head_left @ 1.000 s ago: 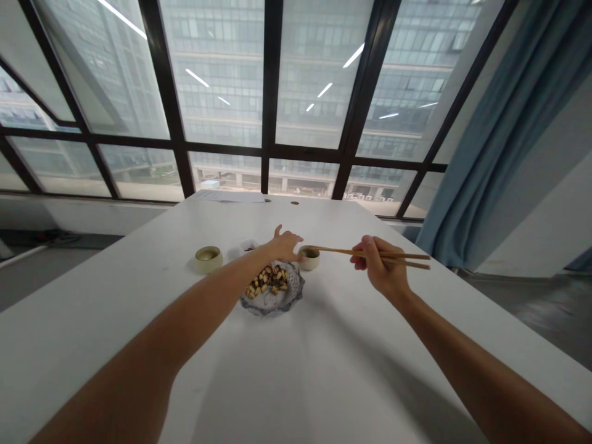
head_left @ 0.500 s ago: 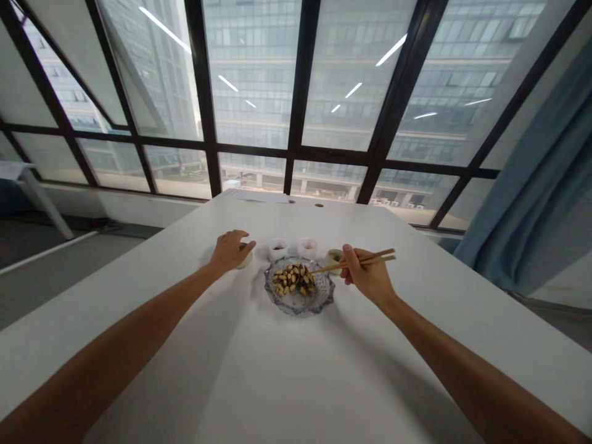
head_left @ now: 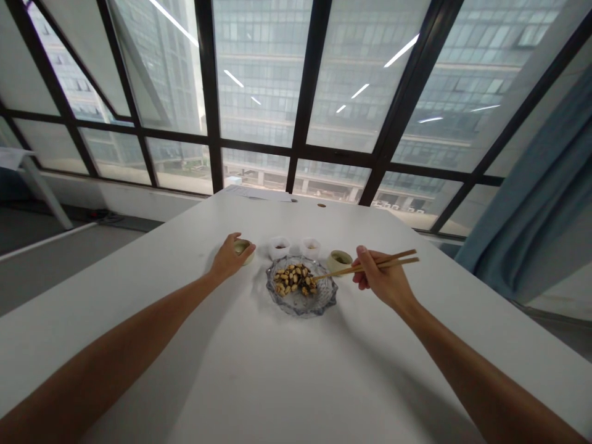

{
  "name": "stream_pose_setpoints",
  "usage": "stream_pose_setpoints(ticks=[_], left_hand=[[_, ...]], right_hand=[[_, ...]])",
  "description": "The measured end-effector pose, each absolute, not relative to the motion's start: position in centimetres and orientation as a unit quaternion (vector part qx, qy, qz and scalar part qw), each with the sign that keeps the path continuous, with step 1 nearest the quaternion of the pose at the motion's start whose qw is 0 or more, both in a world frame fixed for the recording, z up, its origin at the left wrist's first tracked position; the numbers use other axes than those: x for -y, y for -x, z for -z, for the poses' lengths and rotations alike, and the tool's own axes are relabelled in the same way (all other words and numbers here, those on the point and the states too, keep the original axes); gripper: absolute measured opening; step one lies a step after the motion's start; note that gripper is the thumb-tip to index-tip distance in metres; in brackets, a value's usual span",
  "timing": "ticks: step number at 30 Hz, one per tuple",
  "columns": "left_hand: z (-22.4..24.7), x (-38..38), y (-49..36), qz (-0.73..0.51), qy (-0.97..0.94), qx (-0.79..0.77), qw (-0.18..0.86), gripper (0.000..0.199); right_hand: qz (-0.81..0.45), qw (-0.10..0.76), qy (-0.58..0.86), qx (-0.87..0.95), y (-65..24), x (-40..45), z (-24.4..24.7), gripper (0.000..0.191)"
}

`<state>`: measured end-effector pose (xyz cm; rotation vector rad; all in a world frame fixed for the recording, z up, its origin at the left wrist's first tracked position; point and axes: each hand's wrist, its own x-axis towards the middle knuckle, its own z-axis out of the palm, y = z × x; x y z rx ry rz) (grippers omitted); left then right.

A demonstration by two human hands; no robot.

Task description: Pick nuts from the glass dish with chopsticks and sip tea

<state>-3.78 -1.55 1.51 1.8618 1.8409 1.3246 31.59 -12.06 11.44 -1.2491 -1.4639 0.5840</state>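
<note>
My left hand [head_left: 231,256] is wrapped round a small pale-green bowl [head_left: 248,259] on the table, thumb on its near right side and fingers at its far side. My right hand [head_left: 379,273] holds a pair of wooden chopsticks [head_left: 341,272], their tips at the pile of mixed nuts and dark seeds [head_left: 292,279]. That pile lies on a clear glass plate [head_left: 303,306] with a wavy rim. Just left of my right hand stands a second pale-green bowl [head_left: 333,264] with something dark inside.
Behind the plate are two white cups, the left cup [head_left: 278,251] with dark bits and the right cup [head_left: 309,251] with pale contents. Papers [head_left: 259,195] lie at the white table's [head_left: 259,370] far edge, before large windows. A blue curtain [head_left: 531,203] hangs at right.
My left hand has closed round the left green bowl. My right hand has moved to the right with the chopsticks, showing more of the right green bowl.
</note>
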Motion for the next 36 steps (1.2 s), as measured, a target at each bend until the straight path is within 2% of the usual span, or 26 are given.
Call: stream_pose_setpoints(ticks=[7,12,17,23,27,32,36], left_hand=[[-1.8,1.9,3.6,-0.442,-0.629,-0.632,0.101,0.060],[-1.8,2.0,3.7,-0.434,-0.626,-0.639,0.107,0.060],[-1.7,2.1,4.2,-0.428,-0.633,-0.627,0.153,0.071],[-1.9,2.4,4.6,-0.413,-0.633,-0.629,0.179,0.079],[-1.9,2.5,4.6,-0.417,-0.640,-0.622,0.174,0.074],[-1.7,2.5,4.5,-0.438,-0.660,-0.594,0.141,0.077],[-1.6,2.5,4.5,-0.443,-0.684,-0.566,0.124,0.078]], right_hand=[[-0.263,0.520,0.510,0.633,-30.8,12.7,-11.0,0.068],[-0.267,0.587,0.499,0.579,-31.8,11.6,-10.3,0.065],[-0.384,0.686,0.439,0.435,-32.3,10.5,-6.4,0.059],[-0.469,0.674,0.442,0.360,-31.9,10.8,-2.8,0.052],[-0.455,0.678,0.438,0.376,-31.4,11.5,-2.7,0.052],[-0.366,0.696,0.417,0.455,-30.3,12.6,-3.0,0.056],[-0.314,0.679,0.391,0.537,-29.5,13.6,-2.9,0.054]])
